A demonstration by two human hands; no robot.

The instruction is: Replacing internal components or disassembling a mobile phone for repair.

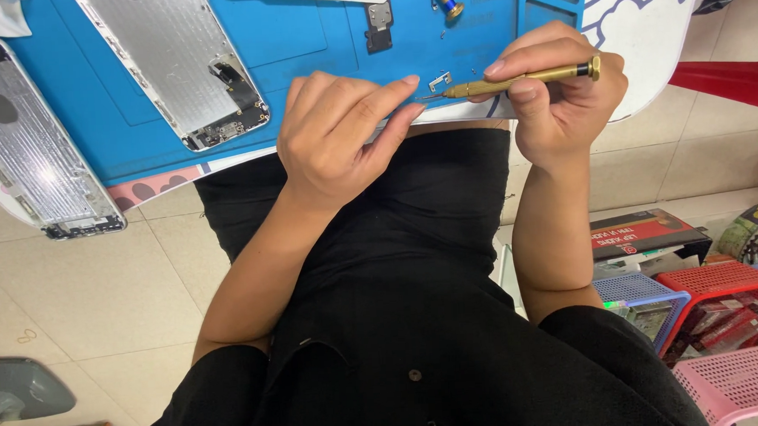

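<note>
Right hand point(553, 95) closed around a brass precision screwdriver point(514, 81), held level so its tip meets the left fingertips. Left hand point(337, 134) pinches something too small to identify at that tip, over the near edge of the blue mat point(320, 45) on the bench. 2 phone housings lie open on the mat, 1 just beside the left hand point(176, 64), 1 well apart point(27, 143). Small bracket point(440, 80) near the tip.

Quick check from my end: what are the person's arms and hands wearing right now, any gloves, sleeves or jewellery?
Both hands are bare: no gloves, rings or watch show on the left hand or the right hand. The forearms are uncovered too. Short black sleeves end near the elbows, part of a black top.
</note>
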